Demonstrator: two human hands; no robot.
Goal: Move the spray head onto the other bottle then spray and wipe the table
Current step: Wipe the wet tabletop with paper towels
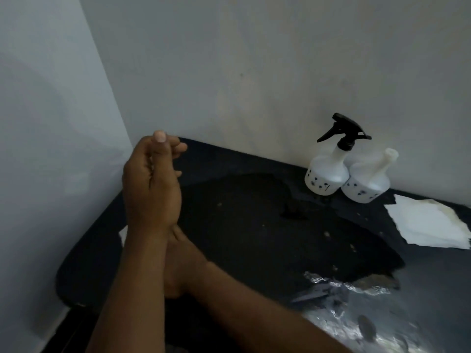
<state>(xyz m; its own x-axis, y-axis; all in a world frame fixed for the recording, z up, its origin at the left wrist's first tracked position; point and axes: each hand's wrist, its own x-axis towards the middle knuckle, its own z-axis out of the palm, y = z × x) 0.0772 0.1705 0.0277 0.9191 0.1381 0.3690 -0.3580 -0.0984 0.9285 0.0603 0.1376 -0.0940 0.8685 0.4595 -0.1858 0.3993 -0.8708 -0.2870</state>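
The spray head (344,131) is sitting screwed onto the left bottle (327,174), far right of the table (242,238), close against the back wall (254,59). The other bottle (367,183) is standing just beside it, touching or nearly so, its neck bare and open, so the swap is not yet begun. Both are leaning in the wide-angle view, though they are probably standing upright. The cloth (430,222), white with a brownish stain along one edge, is lying flat near the bottles on the right, likely waiting for the wiping.

Both hands are hanging well apart from all this, over the left side of the table. The left hand (153,184) is raised with its fingers loosely curled, holding nothing. The right hand (178,261) is pressing against the left wrist from below and is mostly hidden behind it, so I cannot tell how far open it is; nothing is showing in it. They seem to be rubbing together rather than reaching.

The table's dark covering is torn near the front right, where shiny crumpled foil (356,314) is showing through, with specks scattered across the middle. Nothing is standing between the hands and the bottles; the reach looks clear.
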